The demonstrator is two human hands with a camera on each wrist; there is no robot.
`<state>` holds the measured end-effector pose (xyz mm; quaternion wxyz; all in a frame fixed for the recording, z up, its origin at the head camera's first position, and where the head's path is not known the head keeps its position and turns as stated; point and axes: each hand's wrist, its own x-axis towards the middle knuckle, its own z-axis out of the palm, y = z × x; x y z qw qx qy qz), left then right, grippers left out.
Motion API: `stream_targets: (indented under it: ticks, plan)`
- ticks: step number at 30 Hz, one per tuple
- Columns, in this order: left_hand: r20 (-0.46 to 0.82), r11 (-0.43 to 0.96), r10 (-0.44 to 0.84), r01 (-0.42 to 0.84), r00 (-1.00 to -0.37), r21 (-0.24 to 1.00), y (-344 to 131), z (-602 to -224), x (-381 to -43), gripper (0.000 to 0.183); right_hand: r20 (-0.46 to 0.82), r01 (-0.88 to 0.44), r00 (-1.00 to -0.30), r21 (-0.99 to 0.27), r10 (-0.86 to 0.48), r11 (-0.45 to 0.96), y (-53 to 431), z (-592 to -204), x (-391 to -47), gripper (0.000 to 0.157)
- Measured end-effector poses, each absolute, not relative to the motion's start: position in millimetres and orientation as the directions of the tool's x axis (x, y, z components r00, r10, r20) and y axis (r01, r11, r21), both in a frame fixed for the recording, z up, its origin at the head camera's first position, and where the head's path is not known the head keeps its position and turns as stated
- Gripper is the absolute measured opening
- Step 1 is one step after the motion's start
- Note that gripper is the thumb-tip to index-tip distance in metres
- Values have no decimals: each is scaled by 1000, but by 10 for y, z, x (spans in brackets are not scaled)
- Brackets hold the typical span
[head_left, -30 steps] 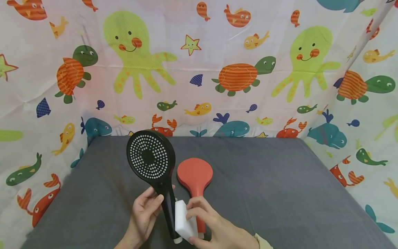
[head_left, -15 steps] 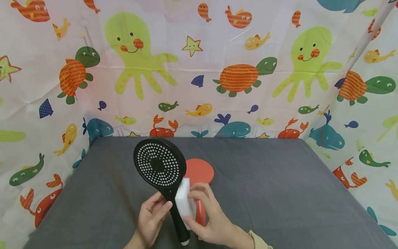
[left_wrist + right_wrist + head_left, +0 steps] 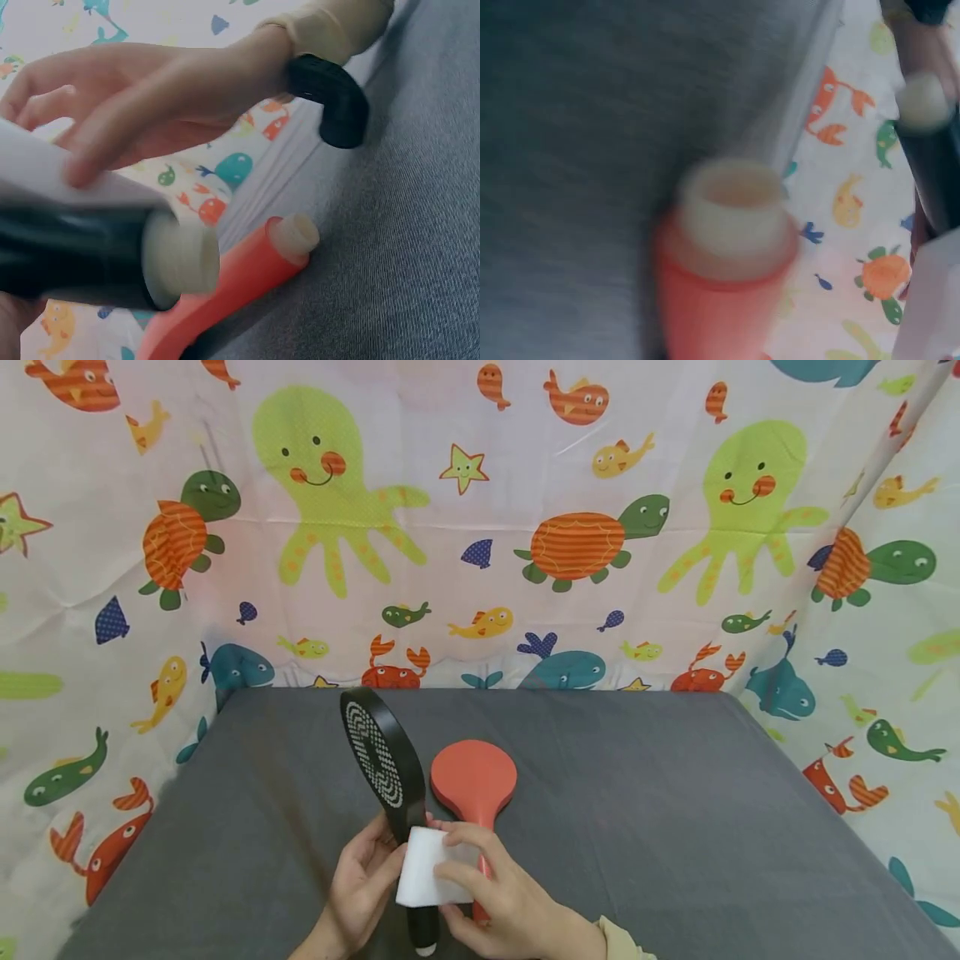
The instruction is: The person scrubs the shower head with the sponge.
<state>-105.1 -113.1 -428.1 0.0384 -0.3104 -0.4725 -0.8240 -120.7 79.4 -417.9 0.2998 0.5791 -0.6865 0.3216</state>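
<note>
My left hand (image 3: 358, 881) grips the handle of a black shower head (image 3: 397, 747), held tilted with its dotted spray face turned to the side. In my right hand (image 3: 517, 902) a white sponge block (image 3: 422, 872) is pinched between fingers and thumb, and it overlaps the black handle. The left wrist view has the sponge (image 3: 45, 161) lying along the handle (image 3: 75, 259), whose pale threaded end is bare. A red shower head (image 3: 472, 772) lies face down behind the hands, its lower handle partly hidden by the right hand. Its pale threaded end (image 3: 735, 210) looms blurred in the right wrist view.
A grey cloth (image 3: 660, 810) covers the table. Around its back and sides hangs a white curtain (image 3: 420, 552) printed with sea animals. A black strap piece (image 3: 334, 97) sits at the right wrist, below a cream sleeve (image 3: 322, 30).
The black shower head has swivelled, so its spray face now shows narrow. The sponge first slid up along the handle, then came back down and turned its broad side toward the head view.
</note>
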Motion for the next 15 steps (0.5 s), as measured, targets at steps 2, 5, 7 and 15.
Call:
stream_targets:
  ticks: [2, 5, 7, 15]
  plan:
    - [572, -545, 239, 378, -785, 748, -1120, -4284, -1049, 44, 818, -988, -142, -84, -558, 127, 770, -4117, -1249, 36]
    - [605, -539, 258, 408, -753, 737, -1119, -4294, -1051, 47, 848, -986, -143, -77, -510, 148, 732, -4031, -1286, 35]
    - [608, -548, 278, 397, -744, 736, -1130, -4294, -1048, 46, 851, -983, -165, -98, -498, 158, 712, -4003, -1287, 34]
    - [527, -607, 255, 290, -811, 740, -1232, -4204, -1104, 41, 693, -983, -185, -134, -697, 128, 851, -4206, -1176, 37]
